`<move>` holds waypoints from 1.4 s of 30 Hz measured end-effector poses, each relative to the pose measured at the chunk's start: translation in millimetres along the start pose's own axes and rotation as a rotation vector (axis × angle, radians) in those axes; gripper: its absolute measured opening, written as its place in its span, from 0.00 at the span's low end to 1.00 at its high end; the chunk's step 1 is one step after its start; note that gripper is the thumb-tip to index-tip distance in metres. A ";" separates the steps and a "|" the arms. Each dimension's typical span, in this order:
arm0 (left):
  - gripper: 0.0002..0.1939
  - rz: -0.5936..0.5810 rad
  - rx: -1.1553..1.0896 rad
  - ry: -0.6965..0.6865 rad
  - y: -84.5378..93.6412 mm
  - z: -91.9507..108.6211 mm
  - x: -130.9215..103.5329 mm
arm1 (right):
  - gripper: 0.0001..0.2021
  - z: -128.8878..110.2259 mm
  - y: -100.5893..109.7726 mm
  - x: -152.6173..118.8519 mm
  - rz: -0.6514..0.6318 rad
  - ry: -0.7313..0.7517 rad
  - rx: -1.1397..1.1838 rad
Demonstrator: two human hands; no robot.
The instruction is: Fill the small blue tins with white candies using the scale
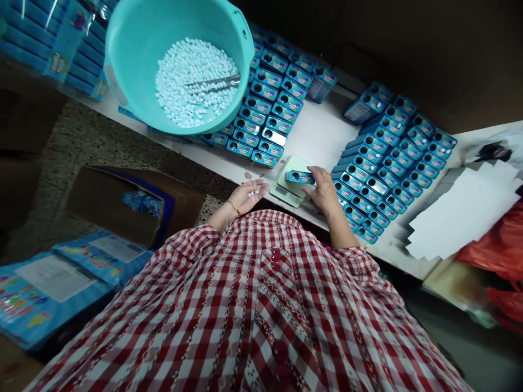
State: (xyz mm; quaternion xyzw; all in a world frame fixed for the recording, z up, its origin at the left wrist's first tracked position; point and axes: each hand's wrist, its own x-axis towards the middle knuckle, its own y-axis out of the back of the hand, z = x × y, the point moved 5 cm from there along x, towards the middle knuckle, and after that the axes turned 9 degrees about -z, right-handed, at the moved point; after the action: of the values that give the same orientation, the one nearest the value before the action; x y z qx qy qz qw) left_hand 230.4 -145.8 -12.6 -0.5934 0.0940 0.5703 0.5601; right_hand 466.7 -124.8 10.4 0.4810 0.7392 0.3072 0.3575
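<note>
My left hand [247, 197] lies palm up with its fingers stretched out, cupping a few small white candies [254, 192]. To its right a pale kitchen scale [286, 190] sits at the table's front edge. A narrow blue tin [299, 177] with a round dark hole in its top stands on the scale. My right hand [323, 188] has its thumb and fingers around the tin's right end. Up to the left, a large turquoise tub [134, 65] contains many more white pellets [192, 76] and a metal utensil [216, 83], perhaps tongs.
Rows of similar blue tins [265, 76] stand beside the tub, and another block of tins [379, 163] is right of my right hand. White card [461, 212] and a red plastic bag [494, 245] lie far right. An open cardboard box [122, 190] and blue cartons [53, 283] sit lower left.
</note>
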 end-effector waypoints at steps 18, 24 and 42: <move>0.04 -0.014 0.007 0.011 14.3 3.4 -4.4 | 0.26 4.0 -0.2 0.7 0.028 0.011 0.012; 0.04 -0.027 0.102 -0.001 4.0 5.8 -5.5 | 0.26 6.1 -1.1 0.6 0.042 0.008 0.033; 0.17 -0.247 2.114 -0.355 -130.9 7.3 25.8 | 0.19 -1.0 20.7 -43.8 0.259 0.016 0.060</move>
State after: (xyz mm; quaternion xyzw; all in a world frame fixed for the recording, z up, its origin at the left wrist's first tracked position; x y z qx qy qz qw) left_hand 333.0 -80.1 42.3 0.2766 0.3957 0.2177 0.8483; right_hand 488.5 -158.5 37.7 0.5806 0.6824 0.3325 0.2945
